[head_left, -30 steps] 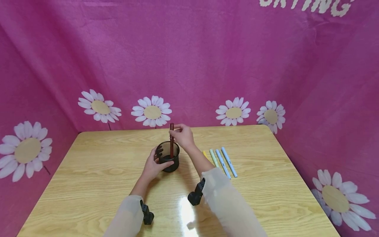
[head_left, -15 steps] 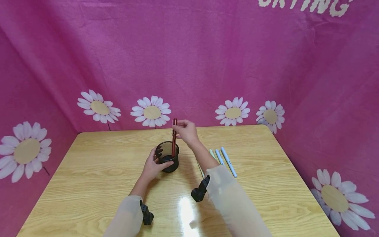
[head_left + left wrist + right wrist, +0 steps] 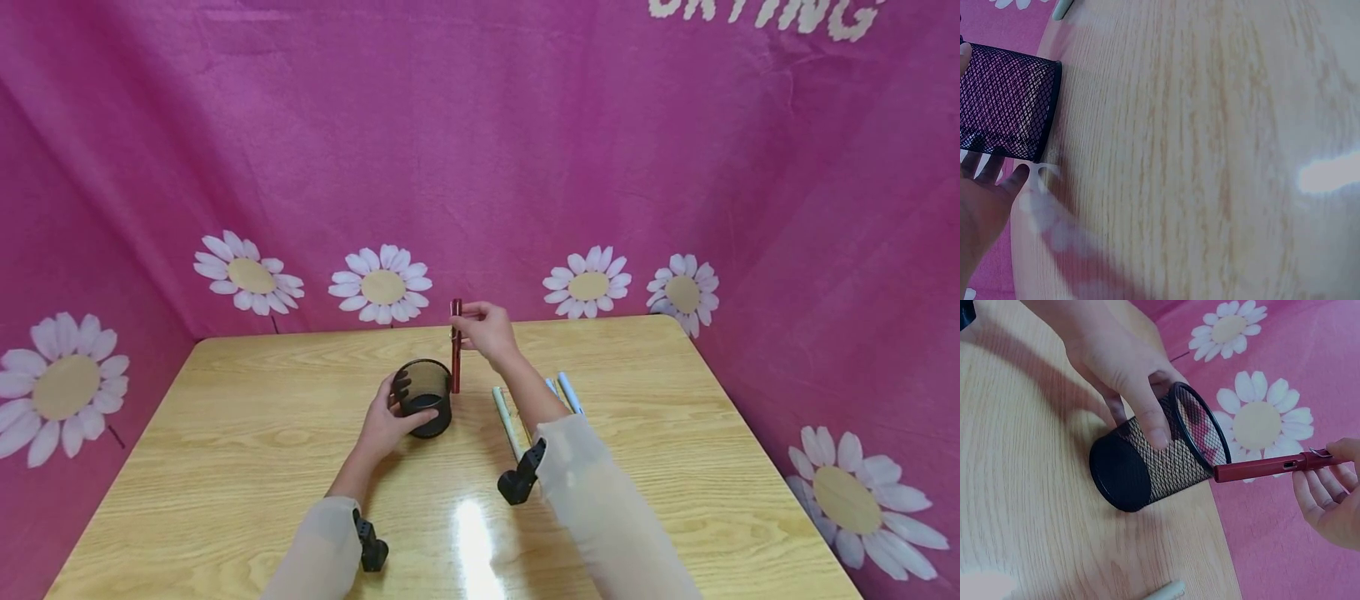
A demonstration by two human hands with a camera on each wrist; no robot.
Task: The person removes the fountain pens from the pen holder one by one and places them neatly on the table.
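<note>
A black mesh pen holder point(image 3: 433, 425) stands on the wooden table, and my left hand point(image 3: 384, 427) grips it round its left side, thumb across the front. My right hand point(image 3: 489, 335) pinches a dark red clip pen point(image 3: 456, 358) near its upper end and holds it upright. The pen's lower end is right at the holder's right rim, outside the opening. In the right wrist view the red pen point(image 3: 1260, 469) overlaps the rim, and the holder's mesh wall point(image 3: 1175, 456) shows under the left thumb. The left wrist view shows only part of the holder point(image 3: 1004, 100).
To the right lie a pale green pen point(image 3: 507, 421), a yellow pen beside it and blue pens point(image 3: 568, 392), partly hidden by my right forearm. A pink cloth with daisies point(image 3: 480, 167) hangs behind the table point(image 3: 262, 417).
My right hand has moved right with the red pen, whose lower end has gone from inside the holder to outside its rim. The left hand has kept its grip on the holder.
</note>
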